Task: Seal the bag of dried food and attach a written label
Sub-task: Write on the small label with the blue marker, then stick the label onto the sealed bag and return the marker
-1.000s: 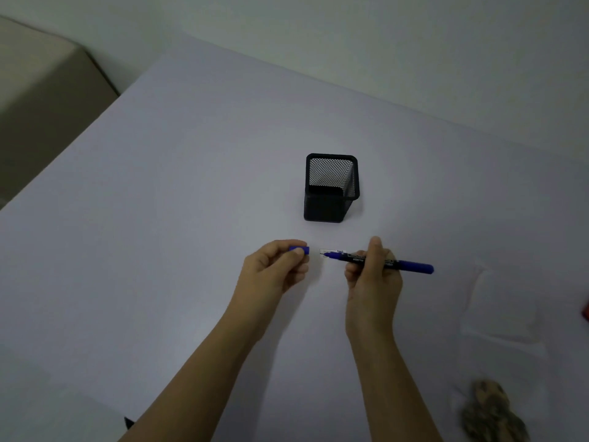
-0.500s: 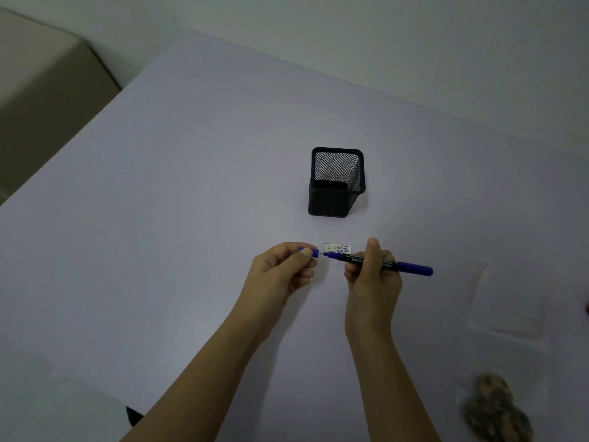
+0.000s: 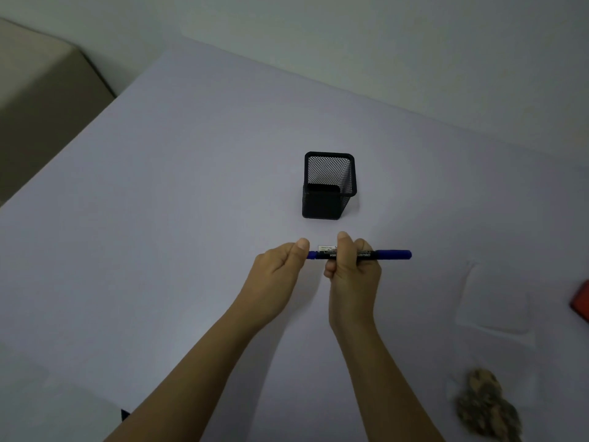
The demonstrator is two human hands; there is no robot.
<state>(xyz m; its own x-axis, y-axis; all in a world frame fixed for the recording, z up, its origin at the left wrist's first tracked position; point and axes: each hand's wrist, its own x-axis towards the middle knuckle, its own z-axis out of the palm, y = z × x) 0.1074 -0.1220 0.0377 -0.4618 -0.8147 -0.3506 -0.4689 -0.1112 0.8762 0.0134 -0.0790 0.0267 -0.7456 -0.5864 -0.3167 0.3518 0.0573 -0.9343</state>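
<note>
Blue at both ends and black along its barrel, the marker lies level across the middle of the frame, held above the pale desk. The right hand is wrapped round the barrel, fingers curled and thumb up. The left hand is curled too, its thumb and fingers pinching the cap at the marker's left end. Cap and barrel meet with no gap that I can see. Whether it is going on or coming off cannot be told from this view.

A small white slip shows just behind the marker, between the two hands. It may be the label, but its print is too small to read, and I cannot tell whether it lies on the desk. Further up the frame stands a black mesh pen holder, apart from the hands.

The clear bag lies flat at the right of the frame, faint against the desk and well away from both hands. A blurred brown clump of dried food sits at lower right — it seems to lie in the bag's lower end. Nothing shows if the bag is sealed.

So the step in hand looks like the writing step — the marker's cap is being dealt with. Next, the label calls for a steady hand to pin it flat, then a press onto the bag.
</note>
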